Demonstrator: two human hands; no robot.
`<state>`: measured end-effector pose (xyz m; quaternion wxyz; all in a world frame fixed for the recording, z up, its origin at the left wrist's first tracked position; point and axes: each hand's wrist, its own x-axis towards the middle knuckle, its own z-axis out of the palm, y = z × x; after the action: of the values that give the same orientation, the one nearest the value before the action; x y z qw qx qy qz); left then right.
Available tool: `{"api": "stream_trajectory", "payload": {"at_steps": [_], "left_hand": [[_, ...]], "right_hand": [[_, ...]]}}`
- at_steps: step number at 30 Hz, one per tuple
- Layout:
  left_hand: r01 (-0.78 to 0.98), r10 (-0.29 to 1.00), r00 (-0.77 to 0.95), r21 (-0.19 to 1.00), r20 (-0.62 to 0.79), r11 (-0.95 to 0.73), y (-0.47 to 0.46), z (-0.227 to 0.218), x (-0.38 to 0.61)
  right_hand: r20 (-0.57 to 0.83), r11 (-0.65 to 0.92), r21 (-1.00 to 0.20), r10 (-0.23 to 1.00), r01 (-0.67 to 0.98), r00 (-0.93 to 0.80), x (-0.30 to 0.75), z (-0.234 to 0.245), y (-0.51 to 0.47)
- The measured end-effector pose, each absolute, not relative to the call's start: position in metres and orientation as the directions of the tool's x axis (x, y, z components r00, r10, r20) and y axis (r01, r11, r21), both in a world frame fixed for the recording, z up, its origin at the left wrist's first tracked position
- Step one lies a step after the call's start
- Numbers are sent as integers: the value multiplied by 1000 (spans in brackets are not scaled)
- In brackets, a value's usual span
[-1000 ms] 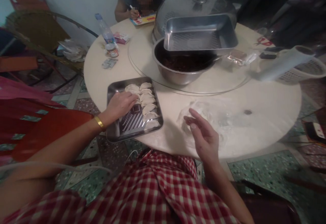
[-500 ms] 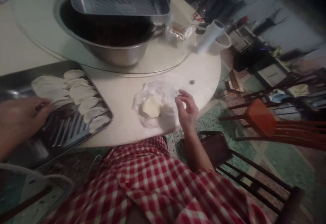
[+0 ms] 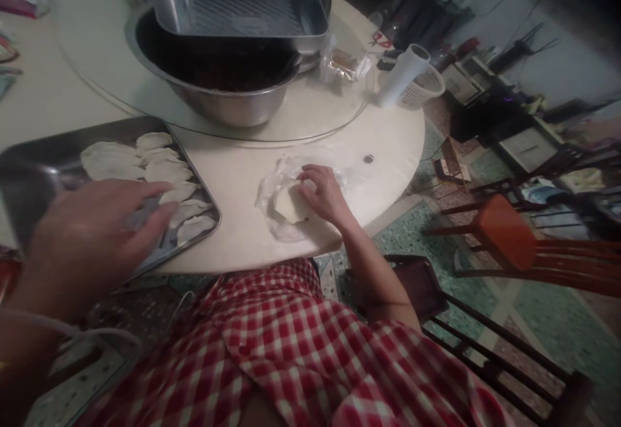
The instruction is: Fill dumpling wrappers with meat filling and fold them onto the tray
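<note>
Dough (image 3: 288, 204) lies on plastic (image 3: 285, 233) just left of the right hand (image 3: 321, 191), the nearer one, whose bent fingers meet its edge; whether they grip is unclear. The left hand (image 3: 99, 236), thumb and forefinger apart, hovers over a tray (image 3: 24, 178) of dumplings (image 3: 165, 170).

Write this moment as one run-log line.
left hand: over grey rectangular metal tray | inside: pale crescent dumplings | right hand: at flat pale dough

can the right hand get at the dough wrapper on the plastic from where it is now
Most likely yes: the right hand is already at the dough wrapper's edge, and nothing seems to stand between them; the wrapper lies uncovered on the plastic.
</note>
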<state>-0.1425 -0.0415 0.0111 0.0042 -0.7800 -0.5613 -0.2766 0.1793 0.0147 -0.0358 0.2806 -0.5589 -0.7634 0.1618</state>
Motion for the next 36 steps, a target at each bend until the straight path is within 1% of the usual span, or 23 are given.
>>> {"api": "stream_trajectory", "payload": {"at_steps": [2, 3, 4, 6, 8, 11, 13, 14, 15, 16, 17, 18, 19, 20, 21, 22, 23, 24, 26, 29, 32, 34, 36], "left_hand": [[805, 778, 352, 255, 521, -535, -49, 14, -107], [763, 762, 402, 274, 508, -585, -49, 11, -91], [711, 748, 446, 312, 492, -630, -49, 7, -77], [670, 801, 435, 446, 412, -593, -46, -7, -53], [652, 860, 399, 561, 318, -510, -44, -22, -36], [489, 895, 399, 780, 197, -390, -51, -41, -21], [336, 922, 384, 925, 36, -176, -57, -46, -15], [242, 927, 369, 970, -65, -28, -60, -47, -12], [130, 919, 357, 983, -170, 131, -61, -46, -9], [2, 894, 357, 958, -269, 288, -60, -44, -7], [-134, 858, 373, 894, -354, 427, -58, -41, -5], [-263, 808, 416, 795, -418, 547, -55, -36, -2], [-374, 753, 474, 669, -457, 642, -50, -31, -1], [-464, 711, 527, 543, -465, 700, -46, -26, 1], [-541, 696, 561, 437, -449, 718, -41, -20, 1], [-606, 706, 572, 364, -418, 707, -37, -15, 1], [-647, 718, 579, 319, -386, 693, -34, -10, 1], [-670, 728, 586, 292, -356, 682, -32, -6, 0], [-684, 735, 587, 276, -341, 675, -32, -2, -1], [-679, 738, 568, 298, -366, 670, -35, 0, -1], [-680, 753, 557, 327, -351, 656, -38, 2, -1], [-684, 756, 559, 325, -341, 653, -39, 4, -1], [-692, 758, 557, 316, -339, 649, -39, 5, -1]], "right_hand": [[273, 312, -592, 945, 743, -180, 182, -34, 11], [289, 309, -602, 944, 737, -160, 183, -33, 9], [305, 311, -608, 941, 731, -146, 184, -32, 7], [352, 339, -618, 926, 710, -136, 184, -31, 2], [409, 406, -626, 898, 666, -162, 184, -29, -5], [454, 494, -662, 863, 564, -222, 184, -25, -17], [421, 478, -721, 877, 501, -230, 183, -21, -23], [395, 451, -751, 892, 483, -219, 182, -19, -25], [374, 425, -770, 905, 476, -202, 182, -16, -25], [371, 415, -772, 909, 483, -189, 180, -13, -25], [391, 431, -751, 901, 501, -188, 179, -9, -24], [432, 477, -703, 876, 528, -216, 176, -6, -23], [481, 546, -625, 832, 557, -275, 174, -2, -24], [526, 629, -523, 769, 575, -363, 171, 0, -25], [553, 710, -406, 692, 576, -463, 168, 1, -28], [558, 774, -292, 615, 562, -557, 165, 1, -33], [552, 817, -195, 549, 543, -628, 163, -1, -38], [545, 838, -126, 506, 531, -669, 162, -4, -45], [555, 842, -69, 478, 536, -681, 162, -12, -58], [622, 817, -70, 484, 572, -615, 167, -26, -71], [696, 772, -57, 486, 634, -529, 172, -35, -74], [715, 739, -58, 500, 671, -489, 173, -36, -72], [727, 739, -68, 497, 670, -474, 173, -33, -69]]}}
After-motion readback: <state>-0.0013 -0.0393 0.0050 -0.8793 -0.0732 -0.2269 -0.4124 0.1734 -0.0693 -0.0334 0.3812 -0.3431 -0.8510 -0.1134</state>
